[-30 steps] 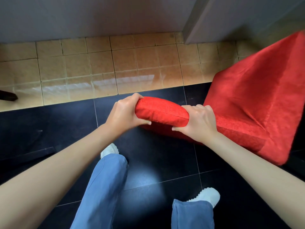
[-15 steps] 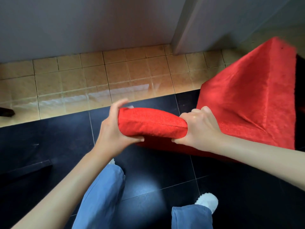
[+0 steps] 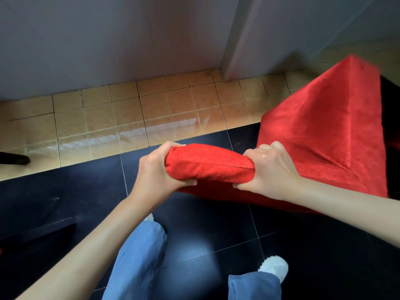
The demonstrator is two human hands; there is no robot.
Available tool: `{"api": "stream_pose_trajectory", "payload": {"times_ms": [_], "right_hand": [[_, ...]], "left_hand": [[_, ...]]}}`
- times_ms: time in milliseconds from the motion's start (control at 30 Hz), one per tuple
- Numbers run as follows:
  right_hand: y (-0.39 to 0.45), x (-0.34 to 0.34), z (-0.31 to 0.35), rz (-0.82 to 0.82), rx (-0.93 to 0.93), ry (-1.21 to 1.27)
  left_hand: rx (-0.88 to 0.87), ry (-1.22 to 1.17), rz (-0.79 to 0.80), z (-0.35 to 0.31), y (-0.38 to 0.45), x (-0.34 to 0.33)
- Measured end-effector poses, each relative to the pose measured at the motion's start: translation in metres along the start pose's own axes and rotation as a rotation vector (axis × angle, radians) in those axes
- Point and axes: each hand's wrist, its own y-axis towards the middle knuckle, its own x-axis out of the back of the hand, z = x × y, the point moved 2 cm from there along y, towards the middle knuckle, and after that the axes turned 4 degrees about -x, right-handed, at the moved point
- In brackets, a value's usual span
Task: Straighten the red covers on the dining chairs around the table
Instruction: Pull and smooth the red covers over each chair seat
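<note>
**Both hands gripping the top edge of a red chair cover**

Seen from the head, looking down. Left hand (image 3: pixel 159 172) wrapped round the left end of the padded top edge of the red cover (image 3: pixel 320 135), fingers curled over the far side, thumb underneath. Right hand (image 3: pixel 269 169) clamped on the right end of that same edge, knuckles up, cloth bunched under the fingers. Between the hands, a seam along the edge, taut. To the right of the right hand, the rest of the cover falling over the chair in a broad slope, with creases fanning out from the grip.

Step in hand, by the look of it: pulling the cover's top edge to seat it square on the chair back. Next move likely calling for an even tug from both ends, then a smoothing pass down the creased slope; an uneven pull could skew the seam.

Beyond the hands, tan tiles (image 3: pixel 129 118) up to a grey wall (image 3: pixel 108 40). Below the hands, dark floor (image 3: pixel 65 191), blue trouser legs and white shoes; open room to step back. Far left of the left hand, a dark object at the frame's edge, not identifiable. Table not in view.
</note>
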Motion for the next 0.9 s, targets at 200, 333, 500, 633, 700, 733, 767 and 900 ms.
{"api": "stream_pose_trajectory", "payload": {"times_ms": [200,333,500,633,700,733,767,900], "right_hand": [[-0.011,0.031,-0.013,-0.068,-0.041,0.014],[-0.022,0.054,-0.022,-0.124,-0.082,0.025],[-0.031,0.087,-0.036,-0.182,-0.13,0.041],[-0.04,0.102,-0.046,-0.195,-0.108,0.026],[-0.045,0.103,-0.046,-0.194,-0.093,0.02],[-0.047,0.103,-0.046,-0.199,-0.091,0.015],[-0.048,0.103,-0.047,-0.2,-0.093,0.013],[-0.047,0.108,-0.05,-0.199,-0.092,0.016]], "left_hand": [[-0.103,0.039,0.046,-0.048,0.018,0.007],[-0.199,0.084,0.058,-0.083,0.03,0.01],[-0.317,0.091,0.066,-0.129,0.045,0.014],[-0.217,0.081,0.197,-0.115,0.053,0.015],[-0.181,0.089,0.219,-0.101,0.051,0.012],[-0.19,0.108,0.214,-0.097,0.051,0.009],[-0.19,0.125,0.21,-0.096,0.051,0.007],[-0.167,0.102,0.203,-0.102,0.051,0.008]]}}
